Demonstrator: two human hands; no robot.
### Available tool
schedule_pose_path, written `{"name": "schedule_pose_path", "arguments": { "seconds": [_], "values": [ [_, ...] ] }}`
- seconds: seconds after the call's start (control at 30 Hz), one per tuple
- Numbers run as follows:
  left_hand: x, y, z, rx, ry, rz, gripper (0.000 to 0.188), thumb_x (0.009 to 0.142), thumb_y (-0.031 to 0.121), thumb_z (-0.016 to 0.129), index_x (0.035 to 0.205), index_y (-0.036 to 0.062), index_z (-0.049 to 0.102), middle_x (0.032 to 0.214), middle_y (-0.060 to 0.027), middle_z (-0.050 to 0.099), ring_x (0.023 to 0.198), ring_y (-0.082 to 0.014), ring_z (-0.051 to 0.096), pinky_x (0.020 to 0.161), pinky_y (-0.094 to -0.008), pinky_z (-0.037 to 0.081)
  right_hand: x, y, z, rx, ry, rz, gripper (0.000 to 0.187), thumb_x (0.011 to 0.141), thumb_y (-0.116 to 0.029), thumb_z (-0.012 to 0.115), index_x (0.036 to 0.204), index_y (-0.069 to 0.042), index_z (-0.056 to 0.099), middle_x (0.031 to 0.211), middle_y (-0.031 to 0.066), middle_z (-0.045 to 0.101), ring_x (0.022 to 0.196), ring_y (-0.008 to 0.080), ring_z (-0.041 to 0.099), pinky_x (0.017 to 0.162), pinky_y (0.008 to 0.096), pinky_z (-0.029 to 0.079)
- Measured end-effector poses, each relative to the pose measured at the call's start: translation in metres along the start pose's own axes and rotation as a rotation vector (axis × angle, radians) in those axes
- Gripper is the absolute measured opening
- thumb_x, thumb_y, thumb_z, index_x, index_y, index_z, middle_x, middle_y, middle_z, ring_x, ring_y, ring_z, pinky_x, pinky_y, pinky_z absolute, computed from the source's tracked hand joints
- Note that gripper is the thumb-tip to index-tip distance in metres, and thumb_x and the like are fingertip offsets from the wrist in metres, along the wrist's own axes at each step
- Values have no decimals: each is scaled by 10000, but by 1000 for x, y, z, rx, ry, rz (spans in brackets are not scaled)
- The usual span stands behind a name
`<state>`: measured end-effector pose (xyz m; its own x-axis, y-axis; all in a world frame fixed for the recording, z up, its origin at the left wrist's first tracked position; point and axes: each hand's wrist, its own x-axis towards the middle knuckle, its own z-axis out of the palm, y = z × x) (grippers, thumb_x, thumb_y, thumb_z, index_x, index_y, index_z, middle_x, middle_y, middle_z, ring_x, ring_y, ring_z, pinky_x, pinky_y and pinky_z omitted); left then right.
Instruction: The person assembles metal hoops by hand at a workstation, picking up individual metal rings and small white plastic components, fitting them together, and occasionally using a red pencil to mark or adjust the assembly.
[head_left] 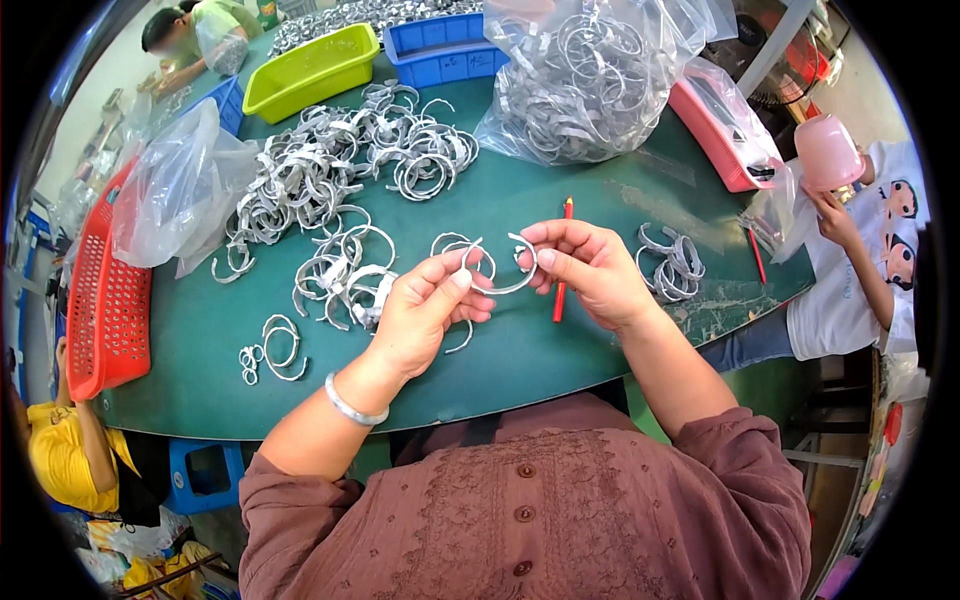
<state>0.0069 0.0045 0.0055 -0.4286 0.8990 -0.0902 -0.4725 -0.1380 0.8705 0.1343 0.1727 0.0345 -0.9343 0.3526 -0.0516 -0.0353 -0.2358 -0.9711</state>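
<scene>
Between my two hands is a silver open bangle [512,288], its gap facing up. My left hand [428,305] pinches one side of it between thumb and fingers, and my right hand [590,268] pinches the other side. A pale bangle [355,405] circles my left wrist. Under and behind my left hand lie a few more silver bangles [345,272], partly hidden by it. A red pencil [558,303] lies on the green table [560,360] just beneath my right hand. Right of that hand sits a small group of bangles [672,265].
A large heap of bangles [300,185] covers the table's left middle. Behind stand a bulging clear bag of bangles [580,90], a lime basket [315,72] and a blue basket [445,68]. A red basket [110,330] edges the left. At right, a person holds a pink container [829,153].
</scene>
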Motion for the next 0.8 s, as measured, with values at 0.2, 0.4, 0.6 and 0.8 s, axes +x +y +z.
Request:
{"name": "schedule_pose_path", "arguments": {
  "seconds": [0.2,0.4,0.6,0.8],
  "values": [
    [4,-1,-2,13,11,6,328,911,123,412,1227,35,419,970,-111,581,804,-187,610,721,-294,515,-2,1,6,-16,-10,-91,267,813,-40,562,1074,7,532,930,60,594,785,94,564,696,229,467],
    [2,0,-3,-15,7,21,347,913,122,409,1250,37,399,998,-100,555,846,-181,589,754,-297,505,-2,4,11,-17,-63,-96,268,821,-50,555,1080,15,525,926,43,588,800,88,559,707,224,463],
    [2,-2,-5,-60,-63,46,429,910,111,408,1314,35,285,1076,-112,515,933,-181,552,821,-312,467,-1,6,12,-78,-107,-62,198,833,-56,541,1014,22,554,900,35,584,756,73,541,687,212,453],
    [0,-6,-3,-43,-128,116,598,873,112,481,1362,93,137,1209,-125,425,1046,-198,493,897,-324,412,2,20,25,-419,-97,-429,113,804,-17,558,915,-12,575,811,36,580,728,101,541,657,225,439]
  ]
}}
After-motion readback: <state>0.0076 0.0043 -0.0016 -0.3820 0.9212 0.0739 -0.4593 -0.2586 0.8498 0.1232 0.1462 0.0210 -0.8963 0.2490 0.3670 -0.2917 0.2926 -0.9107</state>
